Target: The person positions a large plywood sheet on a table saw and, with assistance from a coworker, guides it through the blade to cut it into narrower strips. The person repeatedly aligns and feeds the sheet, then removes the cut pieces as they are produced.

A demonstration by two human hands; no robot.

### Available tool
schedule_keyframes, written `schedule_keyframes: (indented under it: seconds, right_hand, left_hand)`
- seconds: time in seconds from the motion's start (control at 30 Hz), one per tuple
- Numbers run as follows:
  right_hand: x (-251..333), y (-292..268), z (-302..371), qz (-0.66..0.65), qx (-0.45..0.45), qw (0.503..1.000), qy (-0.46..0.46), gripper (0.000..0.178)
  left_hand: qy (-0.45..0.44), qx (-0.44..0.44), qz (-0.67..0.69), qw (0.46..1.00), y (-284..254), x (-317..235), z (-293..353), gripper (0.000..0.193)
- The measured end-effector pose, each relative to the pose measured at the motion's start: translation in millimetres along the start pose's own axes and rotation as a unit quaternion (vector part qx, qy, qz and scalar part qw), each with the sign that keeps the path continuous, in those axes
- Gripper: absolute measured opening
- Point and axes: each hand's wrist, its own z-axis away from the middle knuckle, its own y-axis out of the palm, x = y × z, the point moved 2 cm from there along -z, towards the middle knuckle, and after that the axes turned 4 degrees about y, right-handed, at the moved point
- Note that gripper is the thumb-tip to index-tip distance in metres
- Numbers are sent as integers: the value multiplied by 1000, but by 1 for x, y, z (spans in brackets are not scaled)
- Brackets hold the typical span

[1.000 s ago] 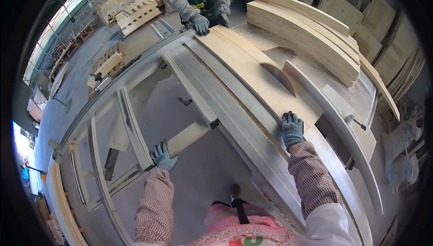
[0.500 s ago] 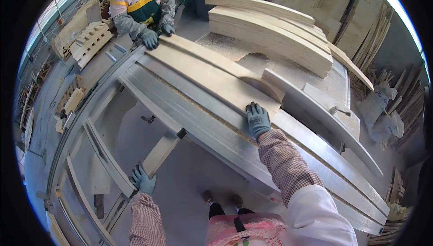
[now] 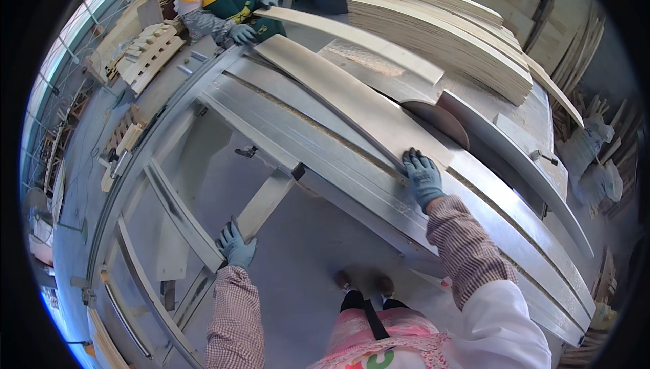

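Note:
My right hand [image 3: 422, 178], in a blue-grey glove, lies on the near end of a long plywood board [image 3: 338, 91], its fingers stretched out. The board rests on the metal bed of a table saw [image 3: 291, 122]. Beside its right edge stands the round saw blade [image 3: 439, 121]. My left hand [image 3: 235, 244], gloved alike, is closed around the corner of the saw's side frame [image 3: 184, 216], beside a flat crossbar [image 3: 267, 203]. Across the table, a co-worker's gloved hand [image 3: 267, 5] holds the far end of a narrow wooden strip [image 3: 359, 38]. The co-worker's other hand [image 3: 242, 33] is near the board's far end.
A metal fence [image 3: 518, 166] runs along the blade's right side. Behind it stands a stack of curved-looking plywood panels [image 3: 440, 40]. Offcuts and white sacks [image 3: 596, 172] lie at the right; a slatted wooden stack [image 3: 149, 57] sits at far left.
The narrow strip has come apart from the board, and the co-worker has swung it away to the right. My right hand stays on the board's end. The whole view has shifted slightly.

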Motion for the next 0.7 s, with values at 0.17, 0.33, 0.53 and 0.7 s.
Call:
schedule_keyframes:
  seconds: [0.17, 0.33, 0.53, 0.7]
  right_hand:
    - [-22, -38, 78, -46, 25, 999, -15, 49]
    - [-68, -64, 182, -51, 73, 996, -5, 53]
    - [-121, -94, 282, -76, 107, 991, 11, 45]
    - [-135, -125, 340, -71, 72, 982, 157, 58]
  left_hand:
    - [8, -24, -14, 1000, -18, -9, 17, 101]
    - [9, -43, -4, 999, -10, -20, 46, 98]
    - [20, -51, 36, 998, -13, -40, 100, 94]
    - [7, -52, 34, 998, -29, -38, 169, 95]
